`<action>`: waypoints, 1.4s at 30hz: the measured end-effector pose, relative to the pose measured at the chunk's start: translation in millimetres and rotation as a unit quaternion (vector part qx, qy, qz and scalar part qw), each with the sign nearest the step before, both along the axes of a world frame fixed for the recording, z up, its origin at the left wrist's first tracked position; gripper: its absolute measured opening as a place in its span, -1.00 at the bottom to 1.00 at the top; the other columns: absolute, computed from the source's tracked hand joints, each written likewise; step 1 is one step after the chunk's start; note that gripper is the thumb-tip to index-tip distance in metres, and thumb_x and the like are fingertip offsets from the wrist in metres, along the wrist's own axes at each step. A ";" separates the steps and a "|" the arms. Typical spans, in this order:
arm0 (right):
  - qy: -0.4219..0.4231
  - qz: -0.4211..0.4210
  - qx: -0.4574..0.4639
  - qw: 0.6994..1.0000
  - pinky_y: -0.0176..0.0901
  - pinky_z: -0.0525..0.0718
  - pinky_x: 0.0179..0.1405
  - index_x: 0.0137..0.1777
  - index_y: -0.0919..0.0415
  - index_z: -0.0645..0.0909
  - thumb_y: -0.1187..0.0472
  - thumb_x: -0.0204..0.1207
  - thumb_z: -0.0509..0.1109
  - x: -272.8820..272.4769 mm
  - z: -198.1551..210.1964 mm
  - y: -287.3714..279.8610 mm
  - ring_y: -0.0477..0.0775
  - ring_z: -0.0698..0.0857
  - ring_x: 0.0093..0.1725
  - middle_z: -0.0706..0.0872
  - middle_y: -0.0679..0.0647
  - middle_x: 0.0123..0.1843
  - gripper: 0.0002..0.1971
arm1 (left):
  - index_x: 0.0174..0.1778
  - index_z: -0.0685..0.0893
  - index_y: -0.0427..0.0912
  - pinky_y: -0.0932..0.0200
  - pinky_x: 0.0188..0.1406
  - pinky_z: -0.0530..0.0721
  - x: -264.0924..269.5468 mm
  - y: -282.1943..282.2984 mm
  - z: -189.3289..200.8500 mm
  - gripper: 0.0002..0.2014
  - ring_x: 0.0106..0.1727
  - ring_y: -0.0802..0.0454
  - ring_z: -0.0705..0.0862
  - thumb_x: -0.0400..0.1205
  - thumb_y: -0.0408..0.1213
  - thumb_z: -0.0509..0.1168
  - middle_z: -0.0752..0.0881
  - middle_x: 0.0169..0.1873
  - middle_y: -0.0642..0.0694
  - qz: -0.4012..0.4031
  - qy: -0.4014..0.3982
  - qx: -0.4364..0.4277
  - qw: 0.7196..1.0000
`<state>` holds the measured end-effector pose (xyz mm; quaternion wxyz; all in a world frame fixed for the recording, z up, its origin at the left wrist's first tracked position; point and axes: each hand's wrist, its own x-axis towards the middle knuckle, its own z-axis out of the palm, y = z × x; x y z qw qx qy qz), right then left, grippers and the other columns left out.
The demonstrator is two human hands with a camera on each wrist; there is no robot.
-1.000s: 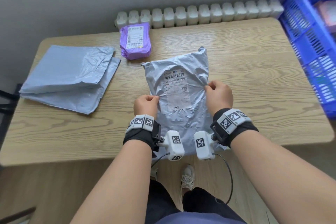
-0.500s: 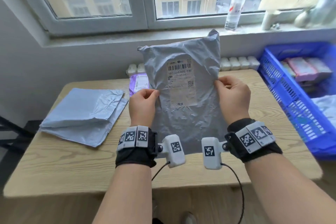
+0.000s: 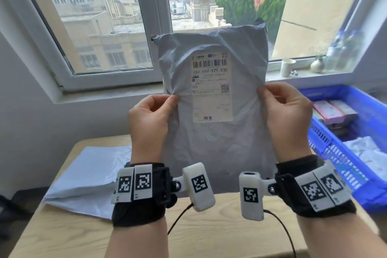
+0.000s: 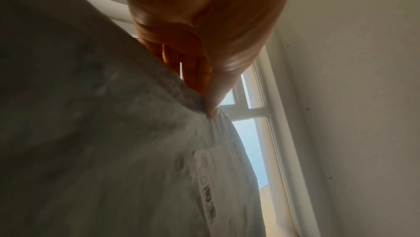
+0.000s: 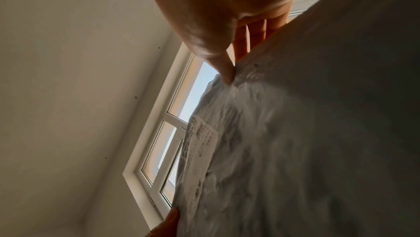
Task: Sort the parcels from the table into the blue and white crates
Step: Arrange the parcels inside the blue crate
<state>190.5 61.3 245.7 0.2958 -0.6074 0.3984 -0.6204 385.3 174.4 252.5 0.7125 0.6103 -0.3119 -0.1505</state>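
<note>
I hold a grey plastic parcel (image 3: 247, 136) upright in front of the window, its white shipping label (image 3: 211, 88) facing me. My left hand (image 3: 152, 115) pinches its left edge and my right hand (image 3: 287, 111) pinches its right edge. In the left wrist view my thumb (image 4: 213, 109) presses into the grey parcel (image 4: 113, 151); in the right wrist view my thumb (image 5: 227, 75) does the same on the grey parcel (image 5: 295, 151). The blue crate (image 3: 335, 148) stands to the right with pink boxes and a white bag inside. No white crate is in view.
More flat grey parcels (image 3: 88, 178) lie on the left of the wooden table (image 3: 62, 234). On the windowsill stand a paper cup (image 3: 287, 67), a small vase (image 3: 317, 66) and clear bottles (image 3: 343, 48).
Both hands have lifted the grey parcel from the table up to eye level, and my head has tilted up towards the window. The purple parcel is now hidden behind it.
</note>
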 end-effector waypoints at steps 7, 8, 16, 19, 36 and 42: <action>-0.044 -0.014 -0.026 0.999 -0.45 0.53 -0.22 -0.22 -0.13 0.68 0.23 0.53 0.51 13.8 20.6 17.2 -0.28 0.59 -0.36 0.71 -0.20 -0.32 -0.79 | -0.35 0.80 -0.09 0.15 -0.13 0.67 11.9 12.3 27.3 -0.89 -0.29 0.11 0.68 0.45 -0.33 0.58 0.80 -0.39 0.02 -0.024 0.024 -0.055 0.998; -0.047 -0.014 -0.029 0.998 -0.43 0.53 -0.22 -0.23 -0.13 0.68 0.23 0.53 0.51 15.3 21.7 19.3 -0.28 0.58 -0.36 0.71 -0.21 -0.34 -0.79 | -0.35 0.80 -0.09 0.21 -0.16 0.67 13.0 14.3 29.7 -0.88 -0.31 0.13 0.67 0.45 -0.34 0.58 0.79 -0.40 0.04 -0.029 0.026 -0.062 0.997; -0.146 -0.031 -0.067 0.987 -0.34 0.56 -0.12 -0.15 -0.10 0.70 0.20 0.54 0.51 24.7 32.1 37.7 -0.21 0.60 -0.26 0.73 -0.13 -0.25 -0.86 | -0.32 0.78 -0.18 0.35 -0.22 0.65 19.9 32.9 50.6 -0.90 -0.31 0.14 0.68 0.32 -0.32 0.57 0.77 -0.40 0.00 -0.102 0.056 -0.127 0.985; -0.152 -0.038 -0.076 0.985 -0.39 0.55 -0.13 -0.12 -0.04 0.71 0.20 0.56 0.50 28.1 36.5 43.8 -0.25 0.60 -0.26 0.72 -0.14 -0.25 -0.91 | -0.36 0.78 -0.14 0.34 -0.20 0.66 23.4 37.2 55.1 -0.91 -0.31 0.13 0.69 0.30 -0.32 0.56 0.77 -0.40 0.00 -0.117 0.059 -0.147 0.980; -0.117 -0.064 -0.062 0.989 -0.41 0.56 -0.04 -0.07 0.02 0.74 0.21 0.57 0.49 24.9 28.0 46.0 -0.25 0.64 -0.18 0.76 -0.06 -0.16 -0.94 | -0.25 0.76 -0.25 0.38 -0.26 0.65 31.3 25.7 43.8 -0.92 -0.34 0.17 0.67 0.44 -0.42 0.53 0.77 -0.43 0.03 -0.124 0.039 -0.102 0.986; -0.048 -0.098 -0.026 0.994 -0.47 0.54 -0.09 -0.07 0.10 0.76 0.23 0.58 0.47 6.9 3.8 42.4 -0.27 0.63 -0.22 0.78 -0.06 -0.20 -0.95 | -0.26 0.78 -0.18 0.38 -0.45 0.60 26.7 3.3 16.7 -0.93 -0.38 0.23 0.66 0.49 -0.32 0.54 0.77 -0.42 0.03 -0.137 -0.009 -0.020 0.990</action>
